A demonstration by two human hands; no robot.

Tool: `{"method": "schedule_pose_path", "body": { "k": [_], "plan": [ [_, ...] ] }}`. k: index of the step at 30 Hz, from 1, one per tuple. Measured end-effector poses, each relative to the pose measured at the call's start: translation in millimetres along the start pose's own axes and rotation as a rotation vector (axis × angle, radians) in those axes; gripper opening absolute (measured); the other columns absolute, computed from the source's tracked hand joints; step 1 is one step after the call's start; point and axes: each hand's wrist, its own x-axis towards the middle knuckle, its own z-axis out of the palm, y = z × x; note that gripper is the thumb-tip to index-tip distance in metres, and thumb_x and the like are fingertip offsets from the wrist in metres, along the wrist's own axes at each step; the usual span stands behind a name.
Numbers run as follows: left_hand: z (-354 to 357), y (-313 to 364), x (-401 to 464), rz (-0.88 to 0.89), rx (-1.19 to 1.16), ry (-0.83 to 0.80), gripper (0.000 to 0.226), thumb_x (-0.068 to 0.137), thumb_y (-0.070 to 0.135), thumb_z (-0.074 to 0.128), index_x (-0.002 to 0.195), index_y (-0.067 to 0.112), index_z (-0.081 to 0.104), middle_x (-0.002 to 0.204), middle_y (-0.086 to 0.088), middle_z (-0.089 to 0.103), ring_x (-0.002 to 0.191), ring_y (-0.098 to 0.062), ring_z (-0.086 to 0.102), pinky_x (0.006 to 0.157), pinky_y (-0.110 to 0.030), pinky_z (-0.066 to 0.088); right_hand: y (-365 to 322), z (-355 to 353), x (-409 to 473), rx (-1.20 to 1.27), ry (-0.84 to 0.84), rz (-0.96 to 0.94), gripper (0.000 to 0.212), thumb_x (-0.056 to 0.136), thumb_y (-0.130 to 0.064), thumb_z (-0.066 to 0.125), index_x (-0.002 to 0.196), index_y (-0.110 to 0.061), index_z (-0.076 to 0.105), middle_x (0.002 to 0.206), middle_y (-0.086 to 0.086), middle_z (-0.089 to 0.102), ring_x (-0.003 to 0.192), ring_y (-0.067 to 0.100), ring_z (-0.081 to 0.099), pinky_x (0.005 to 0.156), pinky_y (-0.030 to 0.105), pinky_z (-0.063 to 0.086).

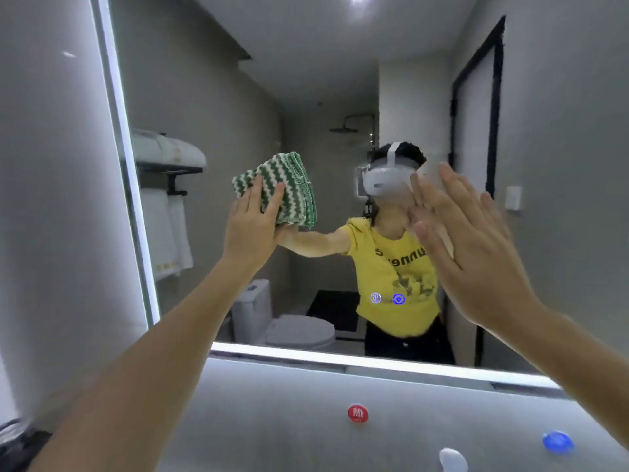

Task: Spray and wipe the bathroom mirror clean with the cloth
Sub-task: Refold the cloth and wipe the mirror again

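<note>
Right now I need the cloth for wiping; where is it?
In the head view the cloth is left of centre, pressed flat against the mirror by the left hand, across from the raised right hand.

Red round sticker [357, 412], blue sticker [558, 442] on wall below.

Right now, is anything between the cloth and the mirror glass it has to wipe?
Nothing visible. The left hand presses the green-and-white cloth flat against the mirror, with straight fingers laid over it. The right hand is open, off to the side, and holds nothing.
</note>
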Motion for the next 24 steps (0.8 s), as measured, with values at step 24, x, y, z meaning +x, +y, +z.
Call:
{"method": "schedule_pose_path", "body": {
  "k": [24],
  "plan": [
    [-134.6, 131.4, -301.6, -0.212, -0.47, -0.903, 0.045, 0.076, 0.051, 0.029, 0.106, 0.029, 0.056, 0.098, 0.002, 0.068, 0.088, -0.015, 0.063, 0.068, -0.018, 0.036, -69.0, 40.5, -253.9, 0.351, -0.565, 0.318, 0.069, 0.085, -0.058, 0.021, 0.149, -0.038, 0.004, 0.153, -0.019, 0.005, 0.14, -0.004, 0.006, 0.117, 0.036, 0.017]
  ]
}}
